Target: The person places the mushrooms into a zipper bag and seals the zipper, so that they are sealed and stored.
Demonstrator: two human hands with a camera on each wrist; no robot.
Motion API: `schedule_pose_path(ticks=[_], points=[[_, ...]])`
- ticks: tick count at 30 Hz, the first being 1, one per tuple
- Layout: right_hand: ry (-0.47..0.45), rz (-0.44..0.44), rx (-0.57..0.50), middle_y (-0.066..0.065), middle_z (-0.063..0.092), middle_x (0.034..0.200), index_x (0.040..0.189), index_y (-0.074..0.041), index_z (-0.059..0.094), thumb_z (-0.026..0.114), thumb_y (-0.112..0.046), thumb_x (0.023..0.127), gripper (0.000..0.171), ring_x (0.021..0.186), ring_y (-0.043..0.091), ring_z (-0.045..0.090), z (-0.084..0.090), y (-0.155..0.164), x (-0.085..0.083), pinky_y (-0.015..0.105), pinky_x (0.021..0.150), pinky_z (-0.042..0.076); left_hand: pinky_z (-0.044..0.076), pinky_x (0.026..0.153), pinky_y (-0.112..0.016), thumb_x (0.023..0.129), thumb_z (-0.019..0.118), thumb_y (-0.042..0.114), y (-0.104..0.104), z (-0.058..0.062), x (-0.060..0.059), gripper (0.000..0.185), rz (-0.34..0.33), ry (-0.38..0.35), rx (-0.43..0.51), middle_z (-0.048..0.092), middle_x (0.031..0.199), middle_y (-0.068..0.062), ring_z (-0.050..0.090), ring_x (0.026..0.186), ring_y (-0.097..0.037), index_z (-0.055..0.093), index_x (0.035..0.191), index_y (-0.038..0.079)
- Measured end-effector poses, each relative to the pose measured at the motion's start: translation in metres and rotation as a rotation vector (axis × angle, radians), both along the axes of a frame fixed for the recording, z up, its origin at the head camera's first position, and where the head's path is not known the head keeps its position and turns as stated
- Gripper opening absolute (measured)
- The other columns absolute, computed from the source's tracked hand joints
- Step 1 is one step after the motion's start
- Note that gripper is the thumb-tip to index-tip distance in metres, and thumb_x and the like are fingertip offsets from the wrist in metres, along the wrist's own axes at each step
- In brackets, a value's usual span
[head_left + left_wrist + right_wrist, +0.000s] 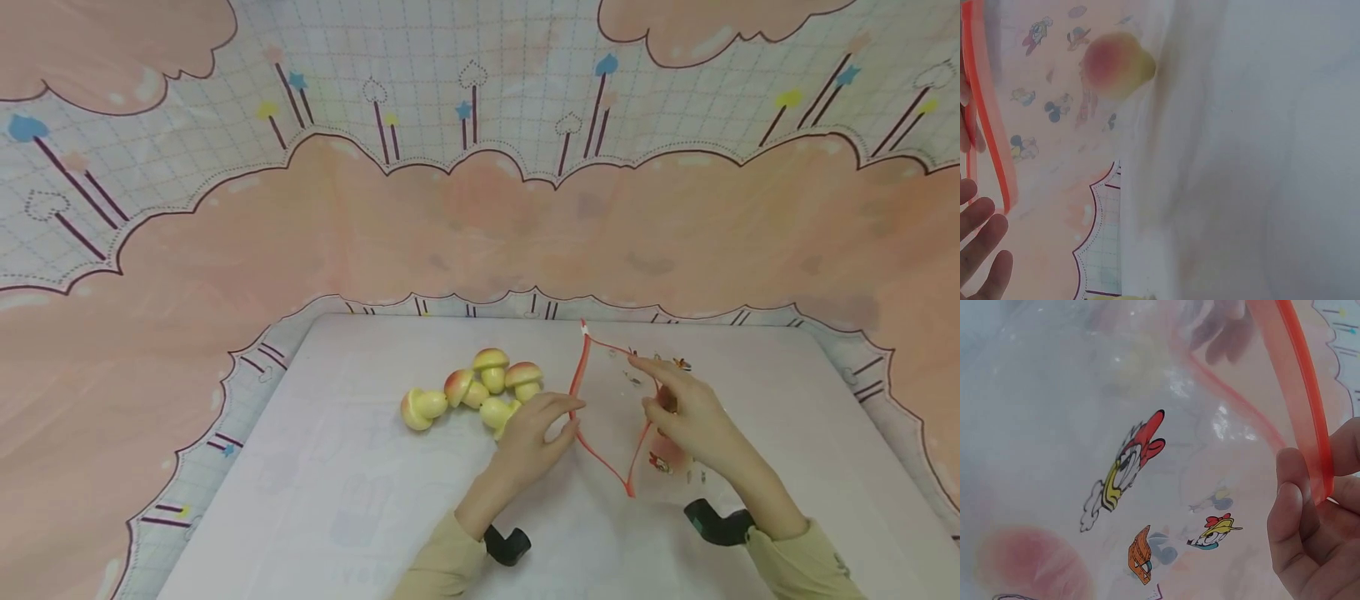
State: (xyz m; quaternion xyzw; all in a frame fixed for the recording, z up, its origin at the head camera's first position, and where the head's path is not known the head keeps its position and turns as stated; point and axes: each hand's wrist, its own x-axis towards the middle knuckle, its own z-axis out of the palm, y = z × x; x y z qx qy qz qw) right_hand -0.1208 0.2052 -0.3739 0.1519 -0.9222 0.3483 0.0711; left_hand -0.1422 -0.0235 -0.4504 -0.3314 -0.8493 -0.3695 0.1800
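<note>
A clear plastic zip bag [611,408] with red zip strips and cartoon prints hangs between the hands, its mouth spread apart. My left hand [531,442] holds the bag's left strip at its fingertips, pulling it into a bend; its thumb is hidden in the left wrist view. On the opposite strip, my right hand [693,417] pinches the rim between thumb and fingers, clearest in the right wrist view. A yellow toy mushroom [1119,65] with a reddish cap shows through the plastic. Several more toy mushrooms [465,389] lie left of the bag, one partly behind the left hand.
The white tabletop [360,500] extends around the hands. Behind it hangs a cloth backdrop [525,225] with pink cloud shapes. Black bent pieces [508,546] sit at both wrists.
</note>
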Motion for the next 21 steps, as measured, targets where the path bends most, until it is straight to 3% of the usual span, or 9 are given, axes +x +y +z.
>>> schedule_pose_path(ticks=[7, 13, 21], points=[[-0.002, 0.001, 0.007, 0.013, 0.057, 0.106, 0.138, -0.007, 0.050, 0.059, 0.001, 0.086, 0.054, 0.063, 0.004, 0.045, 0.001, 0.001, -0.001, 0.020, 0.050, 0.042, 0.049, 0.097, -0.030, 0.090, 0.063, 0.012, -0.013, -0.003, 0.002, 0.025, 0.040, -0.016, 0.016, 0.069, 0.113, 0.001, 0.062, 0.111, -0.016, 0.069, 0.114, 0.014], [-0.051, -0.002, -0.011, 0.008, 0.054, 0.091, 0.140, -0.009, 0.049, 0.059, -0.001, 0.088, 0.054, 0.060, 0.006, 0.046, 0.004, 0.003, -0.001, 0.021, 0.049, 0.043, 0.051, 0.093, -0.028, 0.088, 0.066, 0.012, -0.024, -0.009, 0.001, 0.024, 0.093, 0.048, 0.009, 0.070, 0.110, 0.001, 0.064, 0.106, -0.015, 0.069, 0.112, 0.013], [-0.079, -0.002, -0.034, 0.008, 0.055, 0.098, 0.141, -0.012, 0.047, 0.058, -0.004, 0.090, 0.053, 0.058, 0.005, 0.047, 0.005, 0.007, -0.001, 0.021, 0.050, 0.044, 0.050, 0.094, -0.031, 0.088, 0.066, 0.012, -0.038, -0.013, 0.002, 0.024, 0.141, 0.013, 0.029, 0.070, 0.111, 0.000, 0.063, 0.107, -0.017, 0.069, 0.112, 0.012]])
